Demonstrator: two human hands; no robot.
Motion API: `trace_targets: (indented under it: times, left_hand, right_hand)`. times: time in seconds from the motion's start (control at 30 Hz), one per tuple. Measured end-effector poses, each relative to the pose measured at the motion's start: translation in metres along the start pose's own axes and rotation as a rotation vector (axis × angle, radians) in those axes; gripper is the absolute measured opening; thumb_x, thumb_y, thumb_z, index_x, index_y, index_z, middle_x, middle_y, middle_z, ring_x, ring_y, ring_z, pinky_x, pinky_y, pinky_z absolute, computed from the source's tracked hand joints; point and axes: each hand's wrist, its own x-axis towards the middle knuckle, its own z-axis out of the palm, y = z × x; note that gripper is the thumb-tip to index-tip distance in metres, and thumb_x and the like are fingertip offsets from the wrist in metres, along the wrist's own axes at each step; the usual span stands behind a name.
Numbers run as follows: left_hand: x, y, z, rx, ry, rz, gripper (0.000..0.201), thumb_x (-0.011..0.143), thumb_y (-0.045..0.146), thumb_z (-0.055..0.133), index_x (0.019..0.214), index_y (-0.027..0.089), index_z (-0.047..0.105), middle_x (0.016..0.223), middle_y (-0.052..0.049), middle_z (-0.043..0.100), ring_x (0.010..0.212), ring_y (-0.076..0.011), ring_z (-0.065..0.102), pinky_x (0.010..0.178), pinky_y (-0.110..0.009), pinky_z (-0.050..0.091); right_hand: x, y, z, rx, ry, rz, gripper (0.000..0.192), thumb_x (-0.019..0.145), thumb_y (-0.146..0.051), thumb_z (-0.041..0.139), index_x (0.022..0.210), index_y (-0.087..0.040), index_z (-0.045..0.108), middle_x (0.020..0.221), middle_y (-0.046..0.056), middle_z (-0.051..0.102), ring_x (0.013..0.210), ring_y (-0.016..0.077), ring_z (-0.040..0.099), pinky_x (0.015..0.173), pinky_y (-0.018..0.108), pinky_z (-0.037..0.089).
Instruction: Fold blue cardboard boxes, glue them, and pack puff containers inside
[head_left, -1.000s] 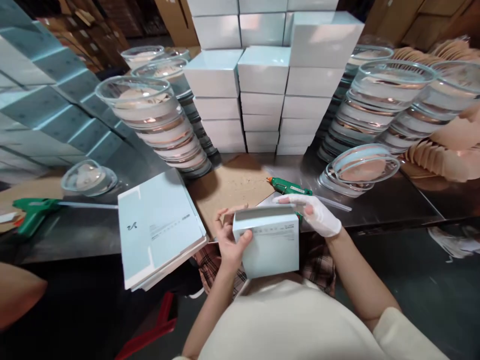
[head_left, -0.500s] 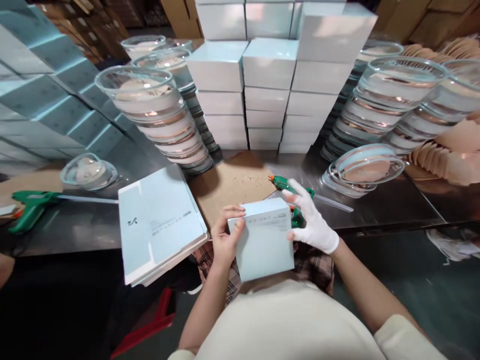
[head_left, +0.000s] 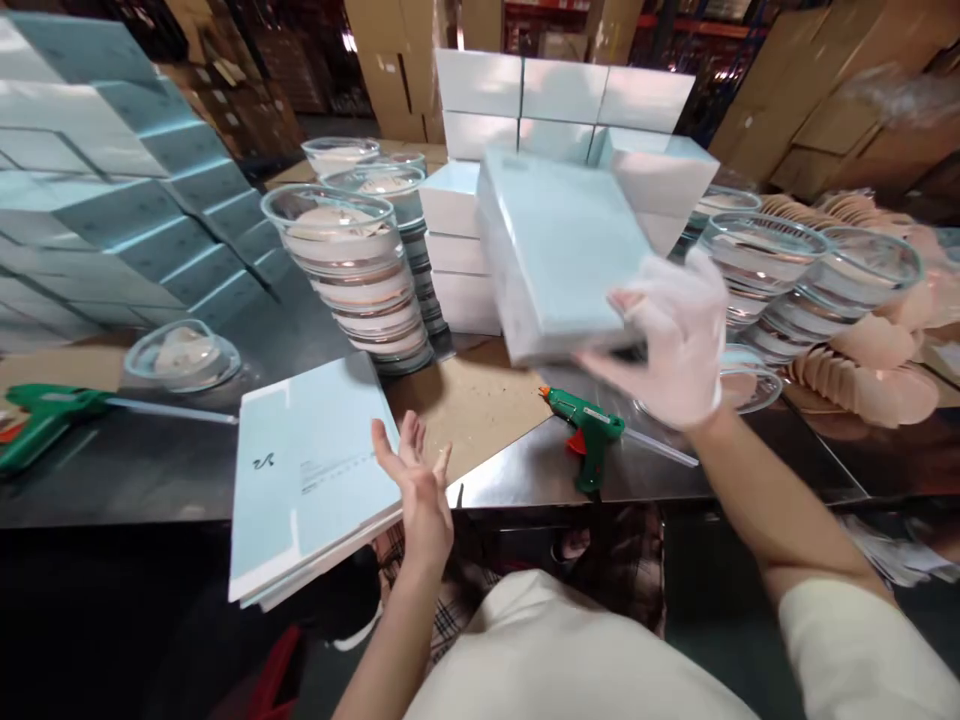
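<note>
My right hand (head_left: pixel 675 335), in a white glove that leaves some fingertips bare, grips a light-blue box (head_left: pixel 570 240) by its near right corner. The box is raised and tilted in front of the stacked boxes, slightly blurred. My bare left hand (head_left: pixel 420 480) is held up with fingers spread and nothing in it. Beside it on the left lies a pile of flat light-blue printed cardboard sheets (head_left: pixel 315 470), jutting over the table edge. Below the raised box, a green glue gun (head_left: pixel 592 425) with a glue stick in it rests on the metal table.
White boxes (head_left: pixel 480 80) are stacked at the back middle, more light-blue boxes (head_left: pixel 97 240) at the left. Stacked clear round containers (head_left: pixel 337 250) flank the middle. A second green glue gun (head_left: pixel 52 410) lies far left. Brown cardboard (head_left: pixel 480 400) covers the table centre. Beige discs (head_left: pixel 877 370) lie right.
The box has gone from between both hands near my body up and forward, in my right hand alone. My left hand has let go and opened. The view has tilted up.
</note>
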Motion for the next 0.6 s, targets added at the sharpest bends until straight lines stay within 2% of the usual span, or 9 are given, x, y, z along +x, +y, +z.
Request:
trace_targets:
  times: [0.07,0.13,0.17,0.23,0.33,0.4,0.47,0.53,0.6]
  left_hand:
    - [-0.008,-0.002,-0.003,0.04,-0.026,0.038,0.107,0.083,0.087,0.063,0.167,0.042,0.015,0.17,-0.021,0.036,0.163,-0.0368,0.03,0.117,-0.065,0.044]
    - [-0.016,0.002,-0.007,0.105,-0.032,0.154,0.103,0.085,0.078,0.07,0.166,0.038,0.021,0.166,-0.022,0.042,0.16,-0.0367,0.036,0.118,-0.062,0.045]
    - [-0.019,0.007,-0.012,0.14,-0.025,0.211,0.1,0.086,0.072,0.073,0.165,0.036,0.023,0.164,-0.022,0.043,0.159,-0.0361,0.038,0.118,-0.06,0.045]
    - [-0.023,0.018,-0.026,0.21,0.007,0.288,0.092,0.089,0.061,0.075,0.164,0.035,0.027,0.162,-0.02,0.046,0.156,-0.0344,0.042,0.117,-0.057,0.047]
    - [-0.016,0.041,-0.06,0.381,0.084,0.294,0.087,0.09,0.055,0.076,0.161,0.032,0.032,0.159,-0.019,0.05,0.151,-0.0348,0.049,0.115,-0.056,0.05]
    - [0.001,0.057,-0.087,0.613,0.161,0.214,0.085,0.089,0.06,0.073,0.159,0.027,0.039,0.157,-0.021,0.052,0.148,-0.0394,0.051,0.117,-0.061,0.047]
    - [0.03,0.068,-0.113,0.963,0.249,0.054,0.082,0.09,0.069,0.064,0.152,0.017,0.05,0.152,-0.026,0.057,0.148,-0.0486,0.048,0.12,-0.072,0.038]
    - [0.061,0.069,-0.136,1.217,0.377,-0.159,0.091,0.089,0.072,0.061,0.152,0.009,0.048,0.158,-0.034,0.048,0.152,-0.059,0.037,0.116,-0.083,0.03]
    - [0.084,0.066,-0.154,1.263,0.401,-0.374,0.088,0.077,0.073,0.074,0.135,0.008,0.059,0.153,-0.035,0.052,0.151,-0.0651,0.032,0.111,-0.09,0.026]
  right_hand:
    - [0.07,0.031,0.017,-0.056,-0.085,0.125,0.073,0.089,-0.05,0.083,0.146,-0.013,0.056,0.152,0.016,0.058,0.148,0.0371,0.049,0.127,0.065,0.035]
    - [0.126,0.055,0.044,-0.113,-0.243,0.244,0.077,0.093,-0.043,0.08,0.148,-0.001,0.048,0.164,0.019,0.045,0.151,0.0361,0.042,0.127,0.059,0.035]
    - [0.147,0.064,0.059,-0.149,-0.328,0.277,0.075,0.097,-0.042,0.074,0.146,0.006,0.044,0.169,0.022,0.037,0.153,0.0348,0.038,0.128,0.056,0.032]
    - [0.17,0.078,0.085,-0.19,-0.446,0.308,0.074,0.1,-0.043,0.066,0.137,0.017,0.042,0.168,0.029,0.034,0.153,0.0336,0.037,0.126,0.054,0.032]
    - [0.177,0.093,0.11,-0.175,-0.484,0.339,0.071,0.095,-0.037,0.073,0.134,0.015,0.046,0.163,0.03,0.041,0.149,0.0278,0.042,0.124,0.05,0.036]
    - [0.175,0.1,0.116,-0.161,-0.489,0.359,0.073,0.096,-0.032,0.076,0.145,0.009,0.041,0.165,0.027,0.042,0.15,0.0229,0.04,0.128,0.052,0.031]
    - [0.169,0.097,0.116,-0.164,-0.449,0.394,0.082,0.101,-0.037,0.071,0.159,0.001,0.028,0.171,0.023,0.036,0.158,0.0236,0.029,0.133,0.061,0.015]
    - [0.149,0.08,0.11,-0.166,-0.342,0.408,0.091,0.104,-0.045,0.065,0.167,-0.004,0.016,0.177,0.019,0.026,0.166,0.0287,0.014,0.133,0.068,0.0]
    - [0.107,0.045,0.099,-0.105,-0.248,0.316,0.087,0.102,-0.043,0.065,0.169,-0.006,0.023,0.177,0.016,0.027,0.167,0.036,0.012,0.133,0.071,0.003]
